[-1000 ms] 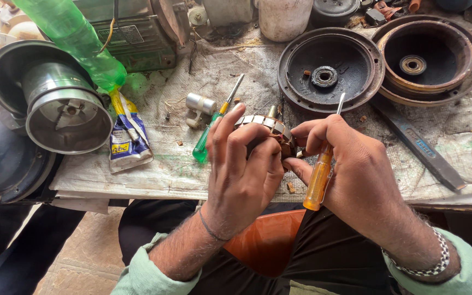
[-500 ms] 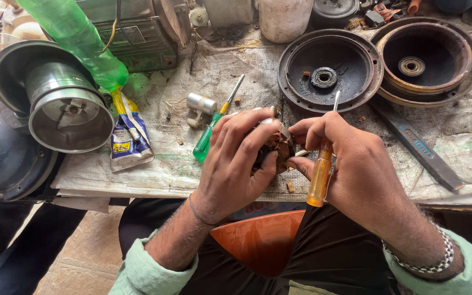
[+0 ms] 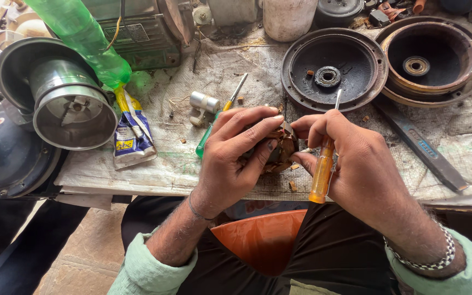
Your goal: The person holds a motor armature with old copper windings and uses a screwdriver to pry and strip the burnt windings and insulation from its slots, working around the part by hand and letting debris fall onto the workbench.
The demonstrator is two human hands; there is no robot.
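Gripping a small copper-wound coil [image 3: 279, 150] over the near table [image 3: 192, 164] edge, left hand [image 3: 236, 158] now wraps it tighter than a second ago; right hand [image 3: 356, 164] clasps an orange-handled screwdriver [image 3: 323, 169], fingertips on the coil.

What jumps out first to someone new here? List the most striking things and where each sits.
At centre, the left hand wraps a small brown part while the right hand holds an orange-handled screwdriver beside it. Behind them, two dark round metal covers lie at the bench's upper right. A green plastic bottle slants across the upper left, above a grey cylindrical housing.
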